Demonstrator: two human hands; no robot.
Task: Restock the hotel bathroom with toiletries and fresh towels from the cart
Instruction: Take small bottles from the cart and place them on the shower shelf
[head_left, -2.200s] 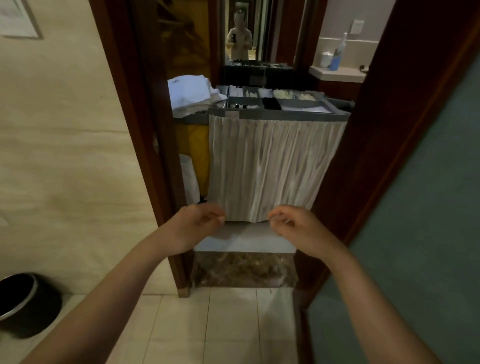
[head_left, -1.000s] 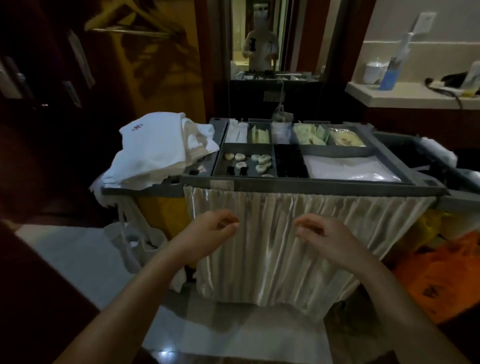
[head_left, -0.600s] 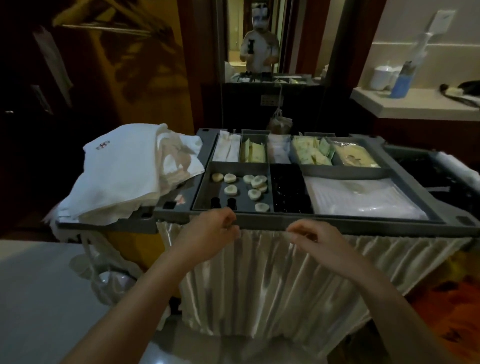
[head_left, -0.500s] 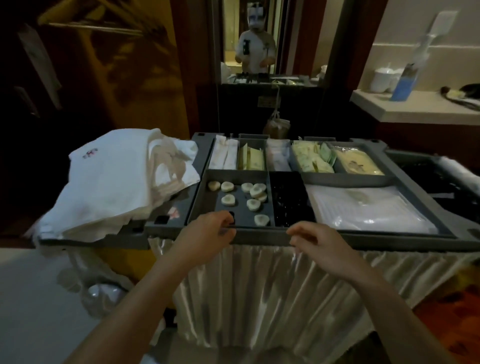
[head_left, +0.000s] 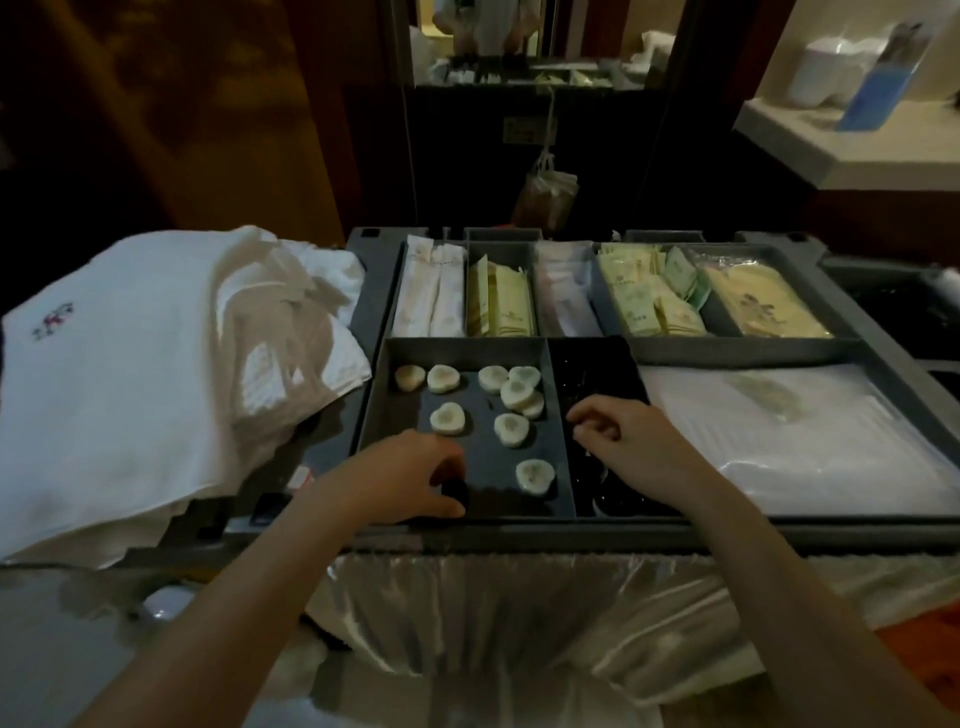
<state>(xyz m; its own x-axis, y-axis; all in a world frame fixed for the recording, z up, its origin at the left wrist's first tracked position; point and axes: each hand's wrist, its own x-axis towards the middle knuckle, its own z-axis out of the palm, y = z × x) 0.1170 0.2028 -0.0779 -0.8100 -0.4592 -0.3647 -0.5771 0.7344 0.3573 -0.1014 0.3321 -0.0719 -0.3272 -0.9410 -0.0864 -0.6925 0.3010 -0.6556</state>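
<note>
L hand (head_left: 400, 480) grips a small dark item (head_left: 456, 491) at the near edge of the cart tray (head_left: 571, 538); round soaps (head_left: 511, 428) lie just past its fingertips. R hand (head_left: 631, 441) is curled over the dark compartment beside it, can't tell if holding. White towels (head_left: 130, 389) sit left of L hand.

Folded white towels (head_left: 130, 374) heaped left of centre on grey cart (head_left: 519, 535); round wrapped soaps (head_left: 511, 428) loose in centre compartment; yellow sachets (head_left: 498, 306) upright, upper centre.
</note>
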